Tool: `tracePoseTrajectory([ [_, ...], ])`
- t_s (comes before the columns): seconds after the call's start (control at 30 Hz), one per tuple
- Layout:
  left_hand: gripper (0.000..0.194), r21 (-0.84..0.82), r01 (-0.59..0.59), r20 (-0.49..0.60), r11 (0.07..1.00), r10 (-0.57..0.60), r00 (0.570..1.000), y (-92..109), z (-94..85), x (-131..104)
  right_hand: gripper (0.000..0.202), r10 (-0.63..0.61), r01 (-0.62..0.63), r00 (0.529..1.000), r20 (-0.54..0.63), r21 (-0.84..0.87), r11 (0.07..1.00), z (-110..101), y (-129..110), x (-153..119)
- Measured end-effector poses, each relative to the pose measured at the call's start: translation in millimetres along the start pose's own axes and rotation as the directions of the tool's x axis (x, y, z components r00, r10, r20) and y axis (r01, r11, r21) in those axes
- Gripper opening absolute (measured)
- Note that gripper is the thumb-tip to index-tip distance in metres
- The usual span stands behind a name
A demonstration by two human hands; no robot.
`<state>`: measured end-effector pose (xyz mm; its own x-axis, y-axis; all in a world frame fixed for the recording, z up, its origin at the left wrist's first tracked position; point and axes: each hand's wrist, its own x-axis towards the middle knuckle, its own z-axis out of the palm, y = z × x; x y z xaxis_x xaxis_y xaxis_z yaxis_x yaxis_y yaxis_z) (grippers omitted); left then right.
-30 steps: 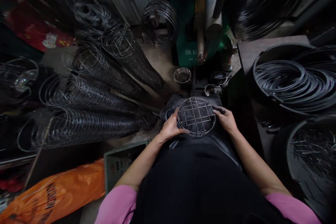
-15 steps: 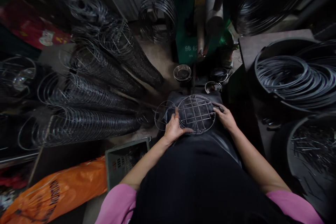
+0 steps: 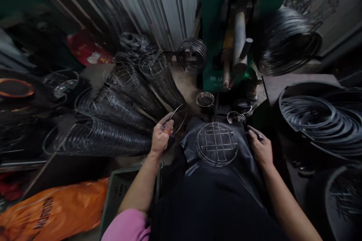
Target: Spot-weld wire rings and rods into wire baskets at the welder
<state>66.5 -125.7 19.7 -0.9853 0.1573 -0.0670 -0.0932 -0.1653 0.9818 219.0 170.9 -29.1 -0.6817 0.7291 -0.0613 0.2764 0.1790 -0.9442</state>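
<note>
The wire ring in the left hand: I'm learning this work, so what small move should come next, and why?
Probably ease the wire ring leftward, towards the rows of stacked rings. The left hand holds it tilted beside the lap, apart from the round wire grid lying on the dark cover, and those rows lie just beyond that hand.

Lap cover: black, creased and glossy; a small stack of round wire grids lies flat on it.
Right table: flat, greyish top; a black tub stands on it, holding loose wire rings, with small metal pieces just beside the tub.
Floor: dull grey-brown; long rows of wire hoops lie over it at the left, their exact support too dark to tell.
</note>
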Motion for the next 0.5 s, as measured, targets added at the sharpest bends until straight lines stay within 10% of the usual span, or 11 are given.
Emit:
tracePoseTrajectory([
  [0.27,0.027,-0.601,0.217,0.147,0.769,-0.16,0.976,16.8,67.7,-19.5,0.039,-0.096,0.1,0.915,0.391,0.012,0.995,33.6,-48.9,-28.9],
  [0.5,0.042,-0.6,0.338,0.318,0.725,-0.172,0.933,5.9,78.1,-38.5,0.046,-0.016,-0.01,0.963,0.268,0.096,0.995,29.5,-40.3,-34.3],
])
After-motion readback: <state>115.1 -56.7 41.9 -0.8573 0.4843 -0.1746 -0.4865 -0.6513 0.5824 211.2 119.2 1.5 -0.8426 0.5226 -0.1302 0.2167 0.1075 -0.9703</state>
